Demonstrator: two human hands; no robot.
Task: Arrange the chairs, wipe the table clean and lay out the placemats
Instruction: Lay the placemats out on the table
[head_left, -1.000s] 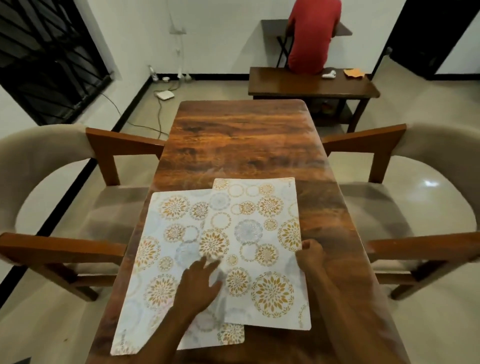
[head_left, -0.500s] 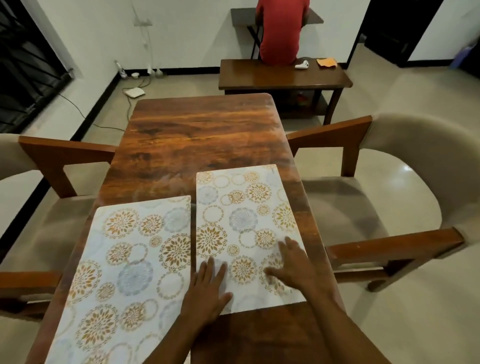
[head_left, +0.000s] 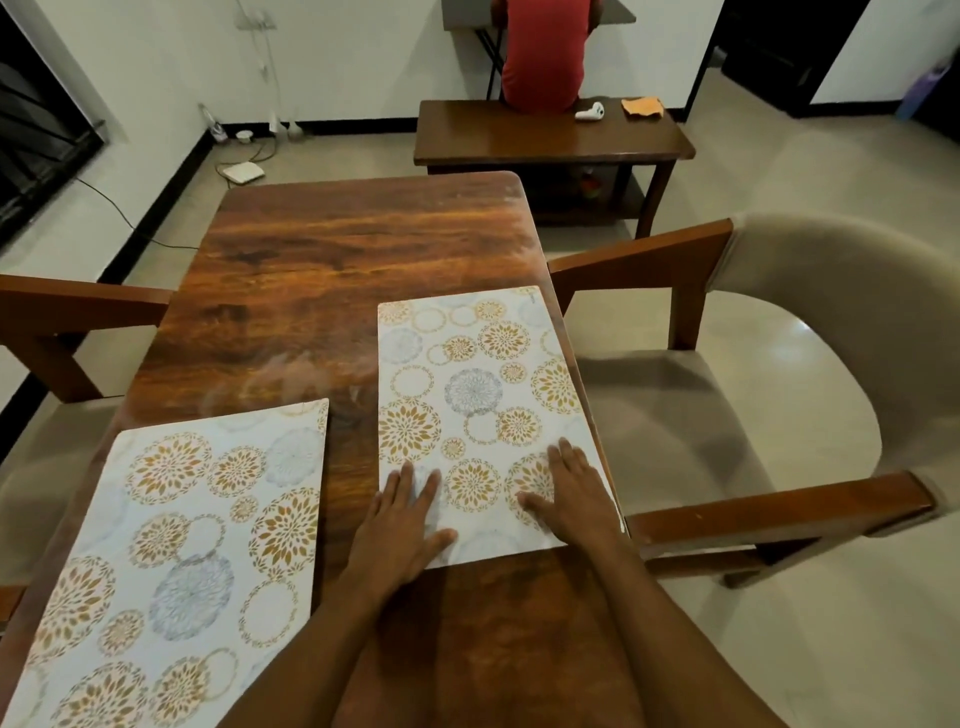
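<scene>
Two white placemats with gold and grey floral circles lie on the dark wooden table (head_left: 363, 249). The right placemat (head_left: 472, 384) reaches the table's right edge, in front of the right chair (head_left: 810, 364). My left hand (head_left: 402, 525) and my right hand (head_left: 569, 493) both rest flat on its near end, fingers spread, holding nothing. The left placemat (head_left: 176, 551) lies apart from it near the left edge, beside the left chair (head_left: 57, 322). A strip of bare wood separates the two mats.
Beige upholstered armchairs with wooden arms flank the table on both sides. Beyond the far end stands a low wooden bench (head_left: 550, 135) with a white object and an orange cloth (head_left: 643, 106); a person in a red shirt (head_left: 543, 57) sits behind it. Cables lie on the floor at the back left.
The two mats overlapped a second ago; the right one has slid right to the table's edge, leaving a gap. My hands went with it and now lie flat.
</scene>
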